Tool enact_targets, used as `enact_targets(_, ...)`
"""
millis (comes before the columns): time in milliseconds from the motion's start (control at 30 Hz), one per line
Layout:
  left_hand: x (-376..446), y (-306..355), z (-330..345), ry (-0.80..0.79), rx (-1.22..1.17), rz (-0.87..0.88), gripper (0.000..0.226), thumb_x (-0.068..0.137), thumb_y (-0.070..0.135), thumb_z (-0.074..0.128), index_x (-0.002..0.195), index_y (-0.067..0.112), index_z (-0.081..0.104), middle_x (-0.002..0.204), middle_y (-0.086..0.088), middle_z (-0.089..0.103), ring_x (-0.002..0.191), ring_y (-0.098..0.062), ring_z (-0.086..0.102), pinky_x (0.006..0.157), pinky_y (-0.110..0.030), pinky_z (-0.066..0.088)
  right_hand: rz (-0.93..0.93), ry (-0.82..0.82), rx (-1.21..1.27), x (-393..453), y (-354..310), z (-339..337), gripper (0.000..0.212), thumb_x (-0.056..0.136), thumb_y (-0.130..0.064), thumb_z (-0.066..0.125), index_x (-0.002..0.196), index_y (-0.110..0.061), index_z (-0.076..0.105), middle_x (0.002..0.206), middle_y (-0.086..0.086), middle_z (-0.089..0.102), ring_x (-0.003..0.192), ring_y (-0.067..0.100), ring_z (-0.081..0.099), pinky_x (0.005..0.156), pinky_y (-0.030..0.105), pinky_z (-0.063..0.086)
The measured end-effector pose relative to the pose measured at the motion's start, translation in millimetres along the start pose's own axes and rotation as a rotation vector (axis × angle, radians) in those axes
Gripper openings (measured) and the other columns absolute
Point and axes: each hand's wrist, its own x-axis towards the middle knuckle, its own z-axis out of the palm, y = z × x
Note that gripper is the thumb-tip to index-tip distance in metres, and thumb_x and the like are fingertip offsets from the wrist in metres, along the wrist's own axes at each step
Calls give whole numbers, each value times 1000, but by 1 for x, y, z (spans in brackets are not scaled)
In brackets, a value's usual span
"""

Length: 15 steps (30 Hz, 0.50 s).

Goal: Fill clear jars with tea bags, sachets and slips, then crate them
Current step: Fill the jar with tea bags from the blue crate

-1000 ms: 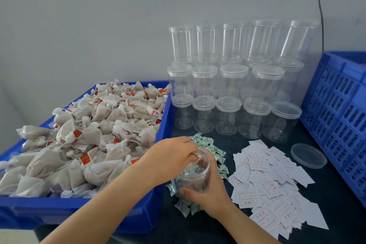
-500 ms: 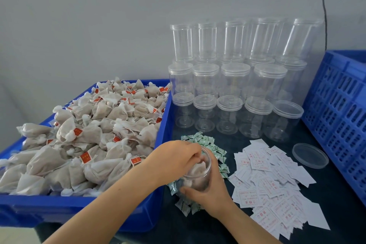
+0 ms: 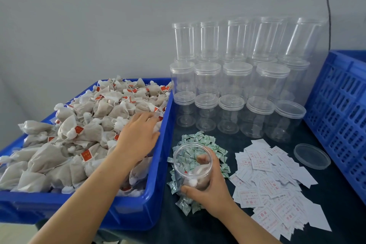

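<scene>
The right hand (image 3: 210, 190) grips an open clear jar (image 3: 193, 166), its thumb across the near side and its fingers (image 3: 202, 159) curled round the far side, seen through the plastic. The jar stands tilted over a heap of small green-and-white sachets (image 3: 200, 140) on the dark desk (image 3: 198, 228). A few white tea bags lie in its bottom.

The left hand (image 3: 138, 134) reaches into the blue tray (image 3: 138, 210) on the left side of the desk. Its fingers are spread and nearly straight, resting flat on the heaped tea bags (image 3: 79, 128) near the tray's right wall, and they clasp nothing that can be seen. The tea bags are pale mesh pouches of brownish fill with small red tags on strings, piled above the tray's rim.

To the right of the sachets lies a loose spread of white paper slips (image 3: 277, 184) printed in red, reaching toward the desk's near edge. A loose clear lid (image 3: 312, 156) lies flat just beyond the slips, beside the blue slotted crate (image 3: 340, 109) at the right edge of the view.

Behind the sachets, against the grey wall (image 3: 99, 16), stand rows of empty clear jars (image 3: 231, 89), lidded and stacked in tiers. A thin black cable (image 3: 327, 6) hangs down the wall above the crate.
</scene>
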Motion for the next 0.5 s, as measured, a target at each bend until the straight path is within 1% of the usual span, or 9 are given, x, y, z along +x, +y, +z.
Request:
enact_targets(67,-1,-8,8,-66,12,-71,38,96,30,48,132,17,51,134,-2,52,124,-21,45,102,-33,38,1,2,4,0,-1,0,101,55,-44,91,129,-73,27,120,-35,45,123,-7,48,94,14,47)
enact_targets(133,0,-11,11,-104,-24,-129,37,97,33,46,129,17,52,126,-2,56,117,-21,49,96,-34,41,7,3,5,0,-2,0,101,55,-44,91,129,-72,28,120,-35,45,122,-7,49,92,12,48)
enact_targets(300,-1,-9,13,-94,-20,-142,32,97,34,45,123,18,55,110,-1,63,101,-18,56,80,-28,42,12,11,0,0,-2,1,101,53,-48,91,130,-71,29,119,-35,46,121,-8,49,89,12,49)
enact_targets(433,-1,-4,11,-85,-84,-185,39,96,29,51,133,19,46,118,-3,63,104,-21,59,79,-30,44,13,10,9,0,-1,1,102,53,-46,91,131,-70,30,120,-33,46,121,-7,50,89,11,48)
enact_targets(500,-1,-2,9,-70,-116,-209,41,94,26,53,134,20,44,117,-5,63,103,-23,60,75,-29,44,11,10,8,0,-1,1,102,54,-45,91,131,-70,30,120,-33,46,120,-8,50,88,10,48)
